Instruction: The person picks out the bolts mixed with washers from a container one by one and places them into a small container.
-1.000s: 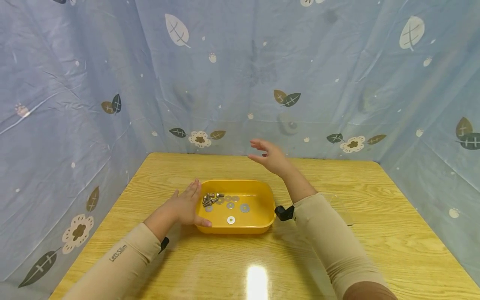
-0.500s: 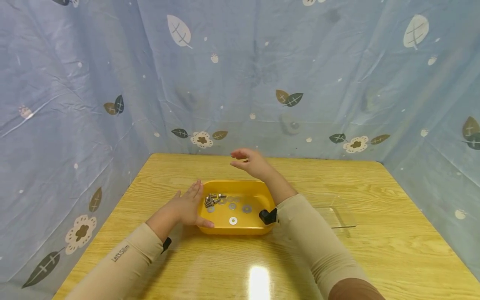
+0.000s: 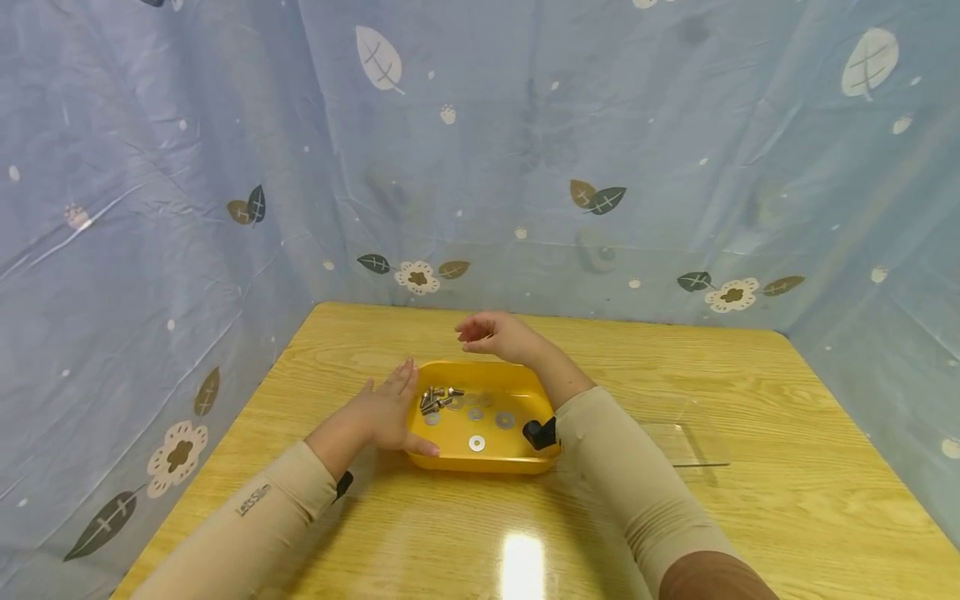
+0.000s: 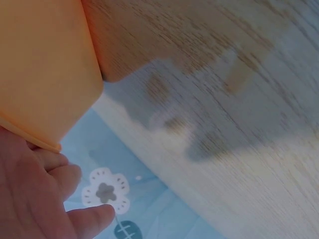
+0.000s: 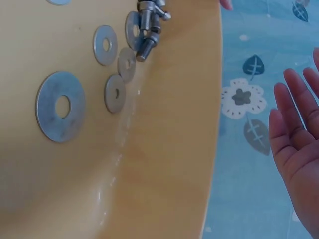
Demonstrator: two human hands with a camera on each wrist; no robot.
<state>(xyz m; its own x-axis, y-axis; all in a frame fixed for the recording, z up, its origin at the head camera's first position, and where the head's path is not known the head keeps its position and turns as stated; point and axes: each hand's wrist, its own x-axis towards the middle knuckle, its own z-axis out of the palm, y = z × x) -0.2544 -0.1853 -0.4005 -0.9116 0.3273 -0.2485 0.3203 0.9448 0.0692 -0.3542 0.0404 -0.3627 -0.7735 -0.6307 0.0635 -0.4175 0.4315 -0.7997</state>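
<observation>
A yellow plastic tray stands on the table, with several metal bolts heaped at its left end. Flat washers of different sizes lie over its floor; a large washer shows close up in the right wrist view. My left hand rests against the tray's left end, fingers extended along the rim and thumb over the front edge. In the left wrist view, its fingers touch the rim. My right hand hovers above the tray's far edge, fingers loosely bent, holding nothing.
On the wooden table, a clear see-through plastic piece lies right of the tray, partly behind the right forearm. A black wrist camera overlaps the tray's right end. A patterned blue curtain encloses the back and sides.
My right hand has moved left and down from right of the tray to above its far edge. The left hand stays on the tray; the head view has shifted slightly.
</observation>
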